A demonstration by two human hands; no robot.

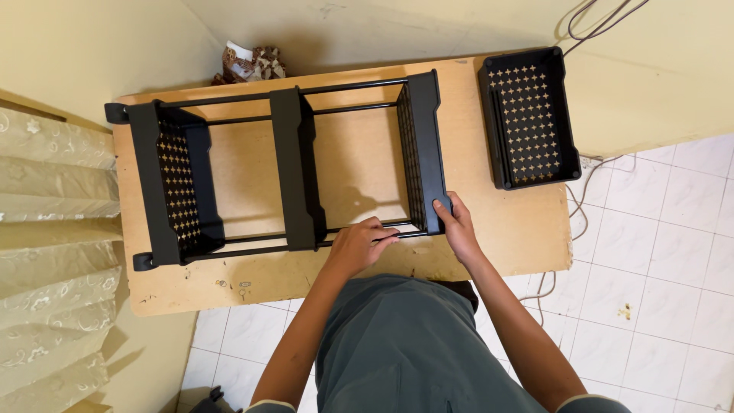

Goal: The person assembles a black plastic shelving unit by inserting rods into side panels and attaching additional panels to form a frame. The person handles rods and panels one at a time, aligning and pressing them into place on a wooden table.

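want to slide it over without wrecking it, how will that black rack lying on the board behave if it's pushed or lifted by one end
The black rack is mostly thin rods and perforated trays, so it probably feels light for its size. Lifted by one end, its long frame may flex or twist at the joints. The left hand and right hand grip only its near side, and the small wheels at the far end might let it roll.

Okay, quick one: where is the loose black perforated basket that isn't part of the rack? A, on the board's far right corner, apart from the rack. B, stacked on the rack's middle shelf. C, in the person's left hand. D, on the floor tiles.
A: the loose black basket lies on the wooden board's far right corner, clear of the rack, while both hands grip the rack's near rail and right end shelf.
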